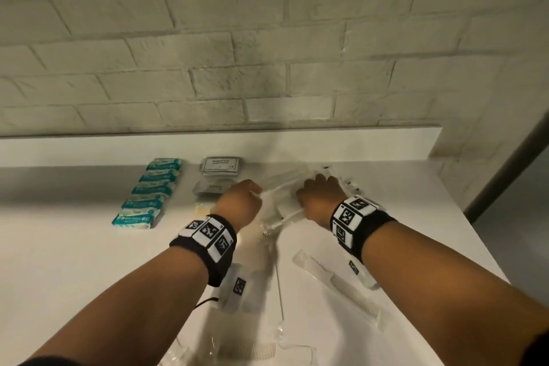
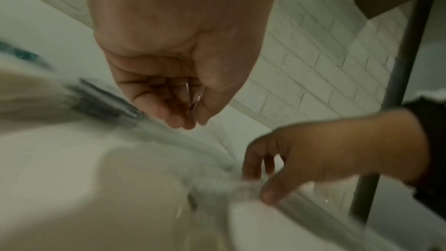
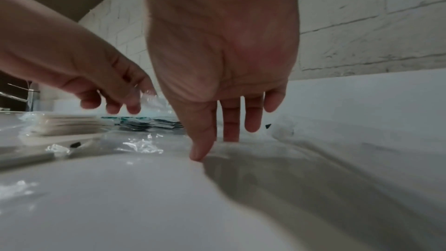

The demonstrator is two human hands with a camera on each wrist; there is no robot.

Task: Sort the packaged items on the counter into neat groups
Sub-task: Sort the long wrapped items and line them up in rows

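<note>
Packaged items are lying in groups on the white counter (image 1: pixel 74 261). Six teal packets (image 1: pixel 151 192) are sitting in one slanted row at the left, each overlapping the next. Just to their right, grey sachets (image 1: pixel 221 165) are lying in two small stacks, one behind the other; how many are in each stack cannot be told. A pale yellowish packet (image 1: pixel 205 208) is showing just in front of them, partly hidden by the left wrist.

Both hands are working at a loose heap of clear-wrapped toothbrushes (image 1: pixel 282 205) in the middle of the counter, too tangled and glossy to count. The left hand (image 1: pixel 242 202) is pinching a fold of clear wrapper (image 2: pixel 195 98) between thumb and curled fingers. The right hand (image 3: pixel 222 60) is reaching down with its fingers straight and slightly spread, thumb tip and fingertips touching the plastic heap, gripping nothing.

Nearer the person, two clear-wrapped combs are lying apart: one comb (image 1: pixel 341 285) slanting under the right forearm, another comb (image 1: pixel 252 350) at the bottom edge of the head view. Two small clear sachets with black printed squares are lying there too, one sachet (image 1: pixel 237 285) beside the left forearm and one (image 1: pixel 356 269) beside the right.

A low white ledge is backing the counter beneath a painted brick wall (image 1: pixel 267 53). The counter's right edge is running diagonally close behind the right hand. Bare surface is lying open at the front left, in front of the teal row.
</note>
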